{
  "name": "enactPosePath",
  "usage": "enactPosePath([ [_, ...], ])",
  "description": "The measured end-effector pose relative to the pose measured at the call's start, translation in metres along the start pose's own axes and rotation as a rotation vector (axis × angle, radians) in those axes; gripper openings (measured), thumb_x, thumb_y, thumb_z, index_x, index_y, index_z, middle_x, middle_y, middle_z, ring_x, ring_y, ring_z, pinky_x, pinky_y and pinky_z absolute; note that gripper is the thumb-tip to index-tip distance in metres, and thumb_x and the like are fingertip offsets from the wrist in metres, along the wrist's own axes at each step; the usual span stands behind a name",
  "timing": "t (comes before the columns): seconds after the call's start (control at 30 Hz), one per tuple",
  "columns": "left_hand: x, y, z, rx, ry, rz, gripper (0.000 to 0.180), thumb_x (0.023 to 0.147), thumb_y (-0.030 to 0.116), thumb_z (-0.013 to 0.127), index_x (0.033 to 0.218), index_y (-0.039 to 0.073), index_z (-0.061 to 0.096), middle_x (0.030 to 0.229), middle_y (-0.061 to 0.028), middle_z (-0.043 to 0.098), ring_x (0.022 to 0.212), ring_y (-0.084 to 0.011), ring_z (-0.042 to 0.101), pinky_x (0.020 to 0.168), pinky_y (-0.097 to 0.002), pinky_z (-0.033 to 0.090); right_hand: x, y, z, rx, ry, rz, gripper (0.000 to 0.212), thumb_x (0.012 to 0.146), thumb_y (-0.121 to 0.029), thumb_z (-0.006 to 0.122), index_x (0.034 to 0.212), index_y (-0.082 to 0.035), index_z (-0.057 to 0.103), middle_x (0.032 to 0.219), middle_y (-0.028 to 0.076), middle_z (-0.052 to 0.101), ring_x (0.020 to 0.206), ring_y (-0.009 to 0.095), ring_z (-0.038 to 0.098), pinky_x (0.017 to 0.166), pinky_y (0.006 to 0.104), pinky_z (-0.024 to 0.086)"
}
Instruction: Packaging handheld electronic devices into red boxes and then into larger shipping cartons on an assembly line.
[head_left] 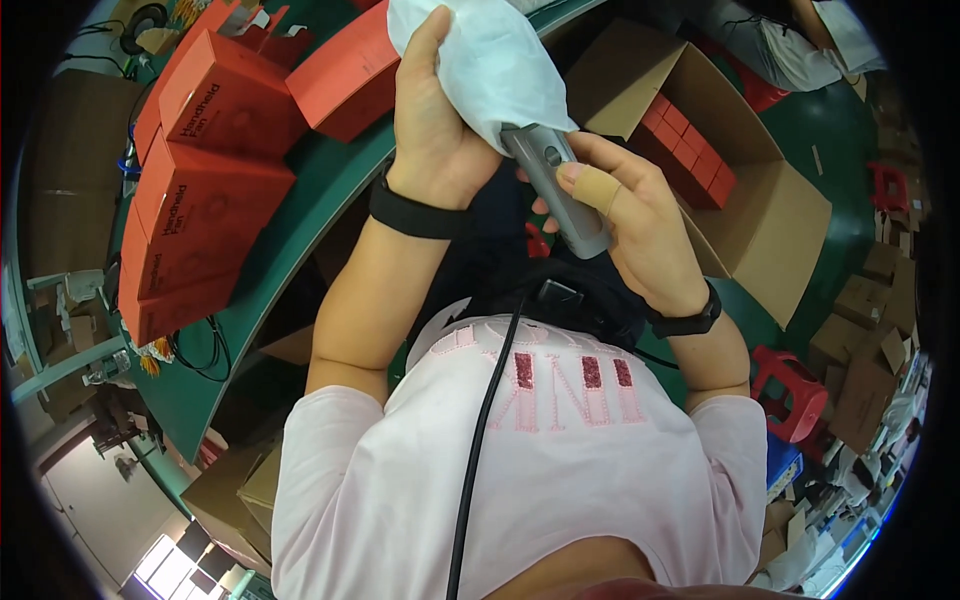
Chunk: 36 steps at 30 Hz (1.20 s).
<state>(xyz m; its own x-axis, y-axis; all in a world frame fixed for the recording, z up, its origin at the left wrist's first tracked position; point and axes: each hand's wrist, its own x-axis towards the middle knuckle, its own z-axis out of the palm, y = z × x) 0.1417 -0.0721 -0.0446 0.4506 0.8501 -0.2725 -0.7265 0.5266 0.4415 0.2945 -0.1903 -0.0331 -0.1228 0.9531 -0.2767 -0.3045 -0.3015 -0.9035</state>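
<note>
My left hand (436, 135) grips a thin white pouch (495, 65), its thumb pointing up along the pouch's left side. The pouch covers the upper part of a handheld fan (572, 212), and only the grey handle with its round button shows below the opening. Around that handle closes my right hand (640, 215). The right thumb, wrapped in a tan plaster, lies across the handle beside the button, and some right fingers are hidden behind it. The fan is tilted, its handle end pointing down toward me.
Several red-orange boxes (205, 215) stand on the green table (290, 215) at the left. An open cardboard carton (785, 225) with small red boxes (690, 150) inside is at the right. A black cable (480, 430) hangs over my shirt. A red stool (790, 393) stands farther right.
</note>
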Motion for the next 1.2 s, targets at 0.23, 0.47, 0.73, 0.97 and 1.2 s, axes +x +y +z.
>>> enactPosePath([
  [0.23,0.001,0.006,0.001,-0.132,-0.158,-0.081,0.040,0.098,0.035,0.060,0.126,0.007,0.056,0.105,-0.0098,0.071,0.094,-0.0257,0.070,0.086,-0.0409,0.058,-0.004,0.001,0.004,-0.106,0.019,-0.077,0.046,0.096,-0.017,0.060,0.135,0.007,0.053,0.115,0.015,0.068,0.092,0.016,0.068,0.078,0.0272,0.055],
  [0.47,0.007,0.007,0.007,-0.145,-0.167,-0.102,0.037,0.099,0.034,0.057,0.125,0.007,0.055,0.107,-0.0103,0.070,0.097,-0.0257,0.069,0.086,-0.0412,0.058,-0.012,-0.006,0.010,-0.098,0.063,-0.186,0.066,0.089,-0.012,0.061,0.146,0.007,0.035,0.129,0.022,0.058,0.105,0.027,0.066,0.095,0.0354,0.051],
  [0.73,0.005,0.009,0.017,-0.113,-0.161,-0.081,0.040,0.100,0.035,0.056,0.128,0.006,0.052,0.110,-0.0123,0.068,0.099,-0.0266,0.068,0.090,-0.0419,0.057,-0.013,-0.003,0.013,-0.051,0.115,-0.240,0.069,0.087,-0.010,0.064,0.146,0.006,0.032,0.129,0.023,0.058,0.108,0.029,0.066,0.098,0.0370,0.050],
  [0.97,-0.001,0.012,0.027,-0.095,-0.082,-0.080,0.041,0.100,0.034,0.057,0.129,0.006,0.051,0.111,-0.0117,0.068,0.100,-0.0257,0.069,0.088,-0.0405,0.058,-0.016,-0.003,0.013,-0.068,0.124,-0.251,0.071,0.087,-0.009,0.065,0.147,0.004,0.031,0.130,0.023,0.057,0.108,0.029,0.066,0.098,0.0372,0.050],
  [1.2,-0.002,0.014,0.027,-0.046,-0.037,-0.028,0.041,0.099,0.034,0.059,0.129,0.006,0.051,0.111,-0.0106,0.068,0.097,-0.0257,0.070,0.086,-0.0396,0.059,-0.017,0.010,0.012,-0.178,0.021,-0.428,0.096,0.080,0.002,0.070,0.158,-0.004,0.015,0.143,0.022,0.044,0.114,0.028,0.062,0.096,0.0353,0.051],
])
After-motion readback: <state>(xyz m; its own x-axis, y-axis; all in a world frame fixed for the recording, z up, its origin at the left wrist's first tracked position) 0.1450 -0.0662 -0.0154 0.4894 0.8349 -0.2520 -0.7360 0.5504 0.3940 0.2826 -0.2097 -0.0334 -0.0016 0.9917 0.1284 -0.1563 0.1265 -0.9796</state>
